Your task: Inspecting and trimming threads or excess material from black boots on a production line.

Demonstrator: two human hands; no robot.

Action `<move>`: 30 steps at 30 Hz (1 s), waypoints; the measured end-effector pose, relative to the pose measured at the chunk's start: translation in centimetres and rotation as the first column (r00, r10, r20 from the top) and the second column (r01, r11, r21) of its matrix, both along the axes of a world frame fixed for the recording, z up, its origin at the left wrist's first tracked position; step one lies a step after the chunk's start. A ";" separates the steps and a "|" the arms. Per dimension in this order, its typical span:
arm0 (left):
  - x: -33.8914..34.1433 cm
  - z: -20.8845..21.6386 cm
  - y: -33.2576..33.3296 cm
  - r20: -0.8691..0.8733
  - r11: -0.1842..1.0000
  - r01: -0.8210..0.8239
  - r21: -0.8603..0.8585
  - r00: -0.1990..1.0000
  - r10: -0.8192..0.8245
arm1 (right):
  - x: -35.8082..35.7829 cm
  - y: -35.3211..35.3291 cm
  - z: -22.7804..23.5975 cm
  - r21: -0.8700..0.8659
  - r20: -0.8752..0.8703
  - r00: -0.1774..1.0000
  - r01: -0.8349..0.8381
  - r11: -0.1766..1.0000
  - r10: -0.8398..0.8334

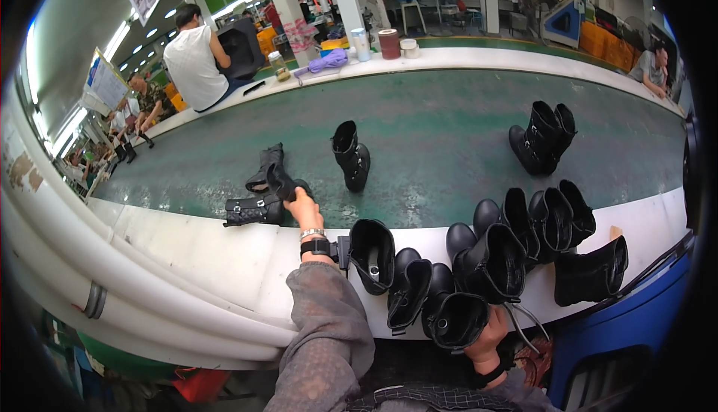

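Note:
My left hand reaches over the near edge of the green belt, its fingers closed around a small black boot. Touching that boot are two more: a quilted ankle boot with a buckled strap lying on its side and a black boot just behind. My right hand is low at the near edge of the white ledge, closed on the side of a black boot whose open top faces me. Part of its fingers is hidden by the boot. Several black boots crowd the ledge around it.
One buckled boot stands mid-belt, and a pair stands farther right. A boot leans at the ledge's right end, beside a blue machine. White pipes run along the left. Across the belt sits a person in white.

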State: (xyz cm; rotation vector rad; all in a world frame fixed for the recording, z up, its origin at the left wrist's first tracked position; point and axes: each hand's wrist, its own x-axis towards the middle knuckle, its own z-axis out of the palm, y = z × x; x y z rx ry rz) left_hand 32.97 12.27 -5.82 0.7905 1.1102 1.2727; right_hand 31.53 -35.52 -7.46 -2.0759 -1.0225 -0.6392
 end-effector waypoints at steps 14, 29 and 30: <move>1.3 7.5 -4.8 -0.373 0.728 0.596 0.338 0.796 -0.478 | 0.8 0.2 -0.7 0.050 0.105 0.994 0.035 0.998 -0.040; 5.3 -1.9 0.9 -0.181 0.625 0.695 0.354 0.707 -0.684 | 0.5 0.1 -0.1 0.168 0.050 0.995 0.076 0.983 -0.086; 5.6 -2.2 1.7 -0.148 0.623 0.685 0.376 0.709 -0.690 | 0.5 0.2 -0.2 0.149 0.054 0.995 0.080 0.986 -0.089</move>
